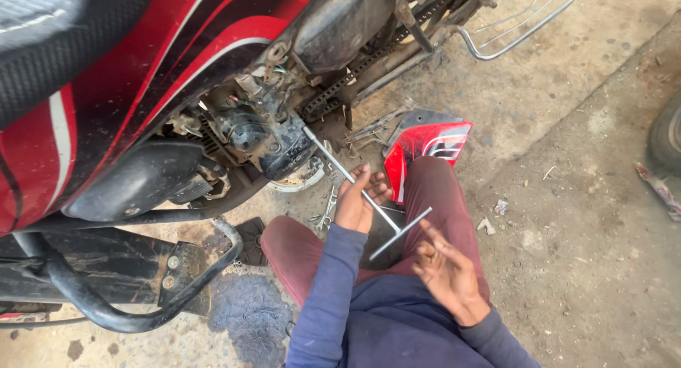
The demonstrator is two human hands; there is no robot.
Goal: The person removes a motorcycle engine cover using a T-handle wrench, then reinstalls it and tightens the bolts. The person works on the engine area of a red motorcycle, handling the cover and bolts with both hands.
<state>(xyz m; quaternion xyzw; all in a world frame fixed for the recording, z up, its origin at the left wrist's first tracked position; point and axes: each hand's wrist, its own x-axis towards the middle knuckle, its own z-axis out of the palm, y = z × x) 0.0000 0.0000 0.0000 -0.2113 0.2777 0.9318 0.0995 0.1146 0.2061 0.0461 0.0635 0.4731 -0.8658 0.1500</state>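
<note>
A red and black motorcycle (142,70) stands at the left with its engine (266,137) exposed. A long steel T-handle wrench (340,166) runs from the engine case back to me. My left hand (358,201) wraps its shaft about midway. My right hand (443,265) sits at the crossbar (401,233), fingers spread and touching the bar's end rather than gripping it. I crouch with dark red trousers and blue sleeves in view.
A loose red side panel (425,145) lies on the concrete floor beside my knee. Several spanners (328,210) lie under the engine. The drive chain (369,56) and a chrome rack (521,28) are behind. A tyre (667,137) shows at the right edge.
</note>
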